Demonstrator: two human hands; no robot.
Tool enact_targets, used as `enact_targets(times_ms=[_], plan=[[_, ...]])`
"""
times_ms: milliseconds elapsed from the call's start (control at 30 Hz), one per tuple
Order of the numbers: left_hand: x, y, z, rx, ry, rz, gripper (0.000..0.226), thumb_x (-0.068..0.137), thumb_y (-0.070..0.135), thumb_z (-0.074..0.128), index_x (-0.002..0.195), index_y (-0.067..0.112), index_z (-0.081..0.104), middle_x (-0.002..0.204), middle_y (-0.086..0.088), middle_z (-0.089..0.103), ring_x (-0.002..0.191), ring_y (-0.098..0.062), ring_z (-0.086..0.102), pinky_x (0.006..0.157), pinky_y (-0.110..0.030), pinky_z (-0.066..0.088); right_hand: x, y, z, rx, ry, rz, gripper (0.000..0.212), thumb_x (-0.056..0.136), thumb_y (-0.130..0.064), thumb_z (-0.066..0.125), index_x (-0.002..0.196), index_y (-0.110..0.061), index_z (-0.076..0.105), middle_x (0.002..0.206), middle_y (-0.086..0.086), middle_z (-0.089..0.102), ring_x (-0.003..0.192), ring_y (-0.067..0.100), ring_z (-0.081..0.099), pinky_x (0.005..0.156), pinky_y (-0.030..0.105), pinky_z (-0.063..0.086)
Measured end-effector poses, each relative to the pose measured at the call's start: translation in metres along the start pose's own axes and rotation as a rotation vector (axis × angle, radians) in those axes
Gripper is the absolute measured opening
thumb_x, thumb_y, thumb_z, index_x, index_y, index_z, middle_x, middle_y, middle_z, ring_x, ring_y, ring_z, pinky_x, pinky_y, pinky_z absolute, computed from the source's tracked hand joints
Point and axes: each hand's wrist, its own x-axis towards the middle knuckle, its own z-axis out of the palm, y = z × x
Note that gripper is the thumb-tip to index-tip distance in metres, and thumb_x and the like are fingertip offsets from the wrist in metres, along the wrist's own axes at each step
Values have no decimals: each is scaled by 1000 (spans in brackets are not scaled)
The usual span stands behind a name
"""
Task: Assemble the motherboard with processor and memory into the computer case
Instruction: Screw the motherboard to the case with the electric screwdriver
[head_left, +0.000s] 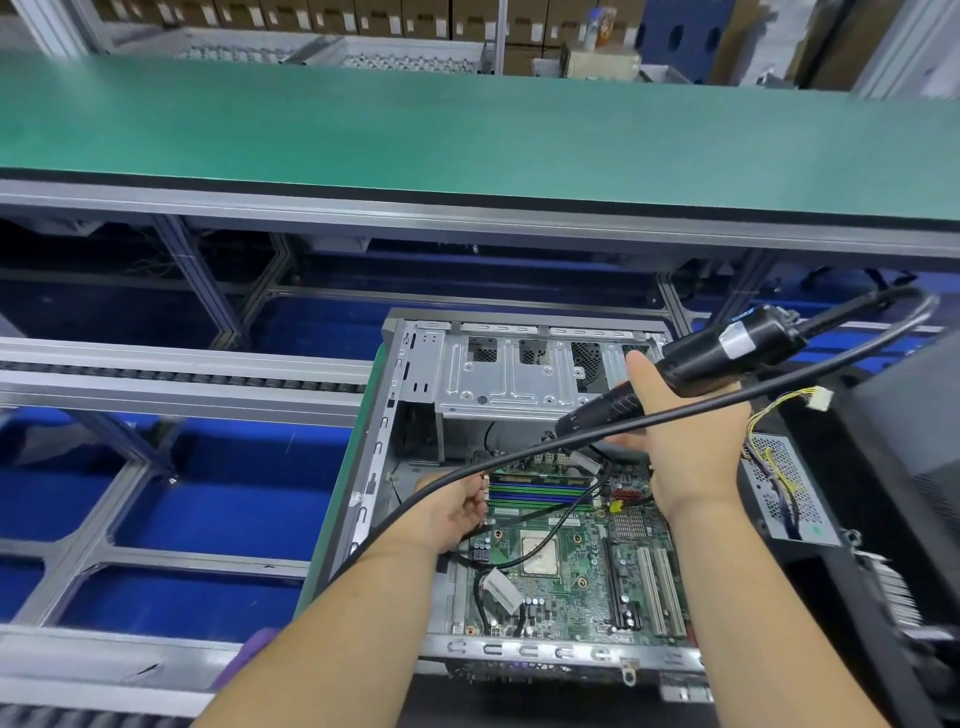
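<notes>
Inside the open grey steel computer case (415, 395), which lies on its side in front of the person, the green motherboard (571, 566) sits flat on the case floor, its square silver processor (540, 555) near the middle and the green-and-purple memory sticks (540, 493) in their slots at the far edge.

The right hand (685, 447) is wrapped round the black barrel of a corded electric screwdriver (691, 364), fingers curled firmly about it. The tool's long axis runs slantwise, from its cable end high at the right down toward the left, its nose hanging over the far part of the board, just beyond the memory. Its thick black cable (519, 462) loops across the case and over the left forearm.

The left hand (452, 512) is low at the board's left edge, beside the memory slots, fingertips bent together as if pinching something small; I cannot tell what, if anything, they have hold of.

The board looks seated, so the step in hand is probably fastening it. The left hand is nearer the left-edge screw holes, which lie down and to the left of the driver's tip. To reach them the tool must swing upright and drop toward that side, with the cable kept off the board.
</notes>
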Motion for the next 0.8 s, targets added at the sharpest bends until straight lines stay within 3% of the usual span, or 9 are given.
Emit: enact_targets(times_ms=[300,400,467,567,667,800], plan=[[-3,1,3,-27,-8,-22,16,97,-8,51,88,1,62,74,-9,56,63,-14,50,57,-21,50,0,1,-1,-12,6,-3,34,84,-17,81,68,-44,70,70,-13,70,68,12,73,51,49,60],[-4,1,3,-36,-13,-14,17,96,-8,51,86,0,63,72,-9,56,63,-13,50,60,-23,49,1,2,-4,11,-19,9,23,85,-14,81,79,-34,70,73,-13,70,71,9,73,51,44,60],[-3,1,3,-26,-9,-7,16,97,-5,53,86,1,63,71,-8,56,62,-13,50,53,-20,51,4,3,-7,6,-25,31,19,84,-14,81,89,-20,64,74,-10,69,74,13,74,52,43,61],[-2,1,3,-15,-8,-4,17,99,-4,48,89,0,62,71,-9,54,62,-14,50,49,-20,52,9,3,-11,-33,-66,50,21,84,-9,80,82,-19,62,74,-5,68,80,30,74,60,53,62],[-2,2,7,-2,-14,27,17,100,-4,48,98,-4,65,73,-13,54,63,-18,51,57,-27,50,11,1,-14,-5,-85,74,21,84,-2,78,86,-16,64,82,5,71,76,29,75,51,47,60],[-5,5,9,-67,-24,7,13,100,-1,51,108,-5,60,77,-12,52,65,-19,49,62,-28,48,8,5,-14,19,-63,72,19,84,-2,78,87,-16,65,78,1,74,74,26,76,48,41,59]])
